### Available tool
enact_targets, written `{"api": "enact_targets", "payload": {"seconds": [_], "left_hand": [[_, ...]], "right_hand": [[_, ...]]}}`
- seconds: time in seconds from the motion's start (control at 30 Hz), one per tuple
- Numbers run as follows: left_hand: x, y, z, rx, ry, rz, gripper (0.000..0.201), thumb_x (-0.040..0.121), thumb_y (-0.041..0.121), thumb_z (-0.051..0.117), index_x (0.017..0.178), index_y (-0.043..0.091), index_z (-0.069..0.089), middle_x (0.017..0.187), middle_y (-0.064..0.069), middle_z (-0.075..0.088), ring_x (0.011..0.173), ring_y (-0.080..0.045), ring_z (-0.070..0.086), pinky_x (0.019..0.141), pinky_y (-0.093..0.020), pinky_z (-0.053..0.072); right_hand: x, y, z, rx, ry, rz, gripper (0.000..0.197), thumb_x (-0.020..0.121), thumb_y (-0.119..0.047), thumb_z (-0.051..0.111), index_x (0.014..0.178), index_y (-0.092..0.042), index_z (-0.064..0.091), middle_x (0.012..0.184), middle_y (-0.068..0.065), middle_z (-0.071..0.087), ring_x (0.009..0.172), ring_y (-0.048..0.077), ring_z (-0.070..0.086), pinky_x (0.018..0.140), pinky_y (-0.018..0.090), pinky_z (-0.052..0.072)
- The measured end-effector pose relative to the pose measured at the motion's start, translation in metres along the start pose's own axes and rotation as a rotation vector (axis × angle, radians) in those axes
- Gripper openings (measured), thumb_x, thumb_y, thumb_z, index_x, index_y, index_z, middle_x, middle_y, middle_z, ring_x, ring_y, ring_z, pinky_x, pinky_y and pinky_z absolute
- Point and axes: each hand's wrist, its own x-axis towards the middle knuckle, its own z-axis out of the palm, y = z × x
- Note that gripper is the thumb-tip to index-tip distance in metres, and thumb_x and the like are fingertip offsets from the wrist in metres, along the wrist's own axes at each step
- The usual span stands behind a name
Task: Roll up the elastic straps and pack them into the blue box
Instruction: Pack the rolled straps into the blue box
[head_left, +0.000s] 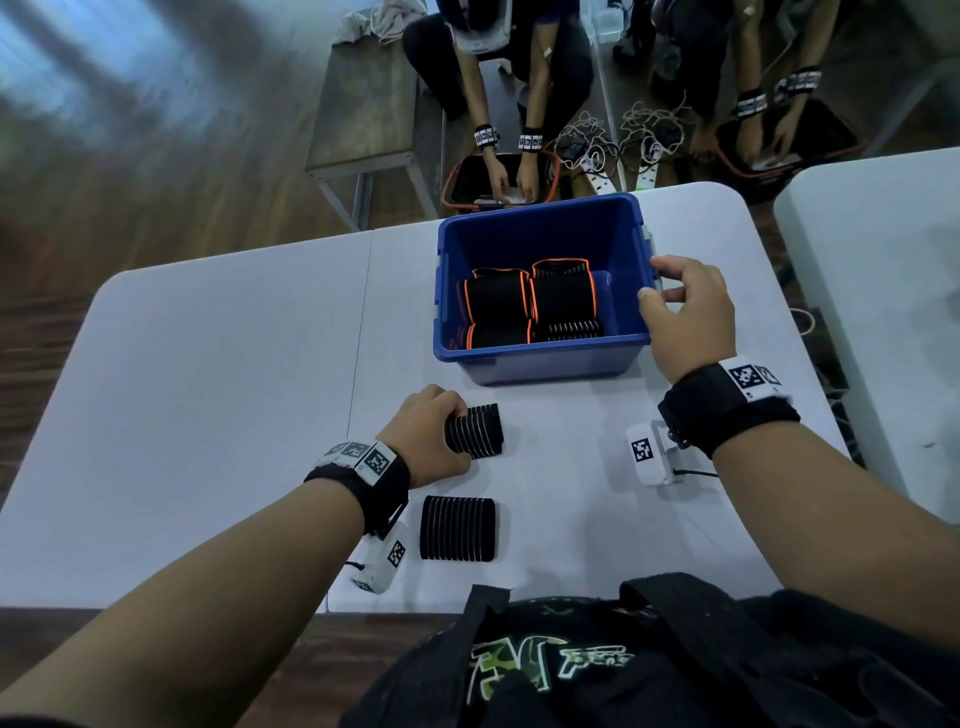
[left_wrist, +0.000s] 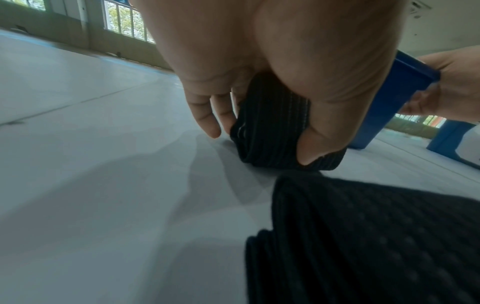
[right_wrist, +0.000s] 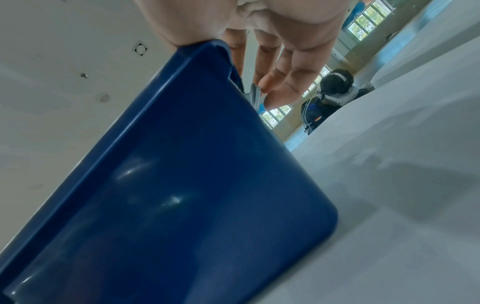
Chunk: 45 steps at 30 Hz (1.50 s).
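While the left hand (head_left: 426, 436) curls its fingers and thumb round a rolled black strap (head_left: 475, 431) on the table (head_left: 218, 395), the right hand (head_left: 685, 312) holds the right rim of the blue box (head_left: 540, 364), thumb on the inside edge and fingers draped over the outside. From the left wrist, the thumb (left_wrist: 319, 135) presses the near side of the roll (left_wrist: 272, 127) and the fingers (left_wrist: 205, 115) reach down its far side, the roll's bottom touching the table; that grip is closed on the strap. From the right wrist, the box wall (right_wrist: 194, 195) fills the view, with the hand (right_wrist: 259, 30) at its upper corner, fingers (right_wrist: 283, 86) fairly straight along the outside.

A second strap roll (head_left: 457, 527) lies flat on the table, just nearer the person than the held one and apart from it. Inside the box sit several rolls, some with orange edging (head_left: 498, 304) and one plain striped (head_left: 571, 330), packed side by side on the floor of the box. The box stands on the table just beyond the two loose rolls.

Two other people (head_left: 498, 67) work over dark bins past the table's far edge.
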Motion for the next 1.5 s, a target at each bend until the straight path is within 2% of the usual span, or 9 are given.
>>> {"api": "enact_targets", "payload": {"seconds": [0.27,0.43,0.53,0.67,0.8,0.93,1.2,1.33,1.5], "left_hand": [[0.003,0.007,-0.01,-0.057,-0.016,-0.109,0.049,0.063,0.037,0.088,0.1,0.026,0.058,0.107,0.005,0.049,0.093,-0.015,0.055,0.078,-0.027,0.046],[-0.011,0.014,-0.023,-0.158,-0.009,-0.145,0.046,0.065,0.04,0.091,0.096,0.027,0.059,0.099,0.01,0.062,0.087,-0.012,0.062,0.075,-0.031,0.053],[-0.027,0.025,-0.042,-0.297,-0.015,-0.108,0.038,0.068,0.038,0.089,0.093,0.028,0.062,0.089,0.007,0.072,0.08,-0.011,0.07,0.077,-0.037,0.06],[-0.042,0.055,-0.091,-0.447,-0.002,0.046,0.022,0.083,0.027,0.081,0.098,0.024,0.064,0.086,0.001,0.073,0.075,-0.013,0.072,0.07,-0.033,0.061],[-0.016,0.092,-0.145,-0.238,0.007,0.101,0.007,0.09,0.02,0.067,0.096,0.023,0.065,0.084,0.001,0.072,0.074,-0.015,0.068,0.069,-0.031,0.058],[0.034,0.115,-0.169,0.001,0.027,0.095,0.013,0.08,0.027,0.068,0.093,0.028,0.065,0.085,0.007,0.069,0.081,-0.012,0.066,0.073,-0.029,0.053],[0.114,0.132,-0.153,0.461,-0.088,0.053,0.019,0.082,0.018,0.065,0.099,0.025,0.066,0.097,0.005,0.066,0.091,-0.02,0.061,0.071,-0.028,0.044],[0.135,0.136,-0.143,0.512,-0.134,0.011,0.022,0.086,0.012,0.063,0.106,0.019,0.069,0.106,-0.003,0.069,0.094,-0.024,0.062,0.072,-0.03,0.044],[0.148,0.138,-0.132,0.61,-0.193,0.006,0.034,0.089,0.014,0.067,0.122,0.014,0.07,0.116,-0.008,0.07,0.107,-0.029,0.066,0.089,-0.037,0.055]], "right_hand": [[0.001,0.0,-0.001,0.003,-0.004,-0.004,0.035,0.091,-0.02,0.058,0.126,-0.025,0.06,0.124,0.003,0.056,0.095,0.013,0.061,0.09,0.038,0.057],[0.002,0.001,-0.001,0.017,-0.004,-0.002,0.035,0.09,-0.02,0.059,0.125,-0.026,0.06,0.123,0.002,0.055,0.095,0.013,0.062,0.088,0.039,0.058],[0.003,0.002,0.0,0.035,-0.006,0.007,0.035,0.091,-0.019,0.059,0.124,-0.026,0.06,0.123,0.002,0.055,0.094,0.011,0.06,0.088,0.037,0.058],[0.002,0.003,-0.001,0.055,-0.006,0.015,0.034,0.091,-0.017,0.06,0.124,-0.025,0.061,0.124,0.003,0.054,0.095,0.013,0.06,0.086,0.031,0.055],[0.003,0.003,0.001,0.06,-0.005,0.009,0.035,0.09,-0.015,0.061,0.124,-0.022,0.062,0.123,0.005,0.055,0.093,0.014,0.06,0.084,0.023,0.048],[0.003,0.002,0.0,0.056,-0.015,0.004,0.035,0.091,-0.013,0.062,0.125,-0.021,0.061,0.123,0.005,0.055,0.094,0.014,0.06,0.083,0.021,0.045],[0.003,0.0,-0.003,0.04,-0.043,0.019,0.036,0.092,-0.015,0.06,0.127,-0.024,0.06,0.124,0.002,0.053,0.097,0.012,0.059,0.083,0.021,0.042],[0.004,0.001,-0.003,0.019,-0.057,0.011,0.036,0.093,-0.015,0.06,0.128,-0.024,0.059,0.123,0.001,0.051,0.096,0.012,0.058,0.083,0.021,0.043],[0.004,0.002,-0.004,0.027,-0.064,0.012,0.036,0.092,-0.015,0.06,0.128,-0.024,0.059,0.122,0.0,0.051,0.095,0.012,0.058,0.085,0.021,0.044]]}}
